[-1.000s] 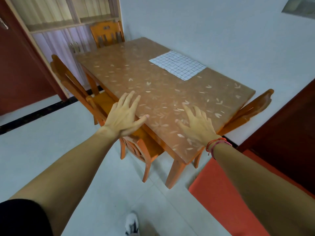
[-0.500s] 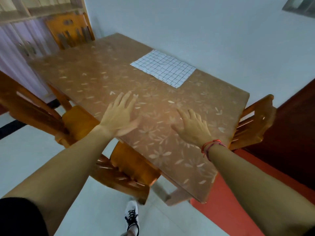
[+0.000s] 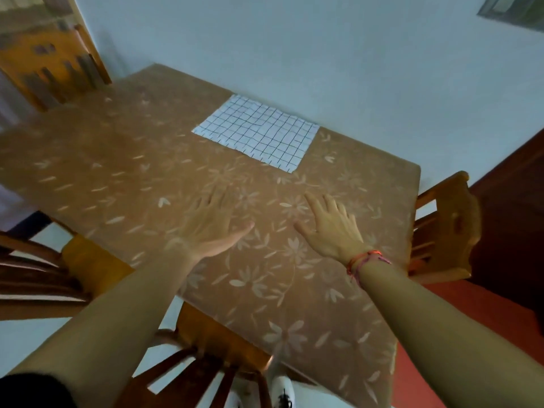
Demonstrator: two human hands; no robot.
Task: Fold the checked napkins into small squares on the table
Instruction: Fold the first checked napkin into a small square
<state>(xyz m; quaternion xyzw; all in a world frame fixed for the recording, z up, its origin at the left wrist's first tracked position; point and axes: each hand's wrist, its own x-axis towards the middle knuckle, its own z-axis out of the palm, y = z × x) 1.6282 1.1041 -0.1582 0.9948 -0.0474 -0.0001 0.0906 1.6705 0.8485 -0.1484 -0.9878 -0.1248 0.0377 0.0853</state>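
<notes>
A brown rectangular table with a pale flower-patterned cover stands against a pale wall. A white checked cloth napkin lies flat at its far edge. The left hand and right hand hover nearer, fingers spread, empty. No writing shows.

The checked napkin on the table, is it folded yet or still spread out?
Spread out: the checked napkin lies flat as one broad sheet on the table, neither hand touching it.

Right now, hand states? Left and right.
Left hand: open, fingers spread, holding nothing.
Right hand: open, holding nothing; napkin lies untouched ahead.
</notes>
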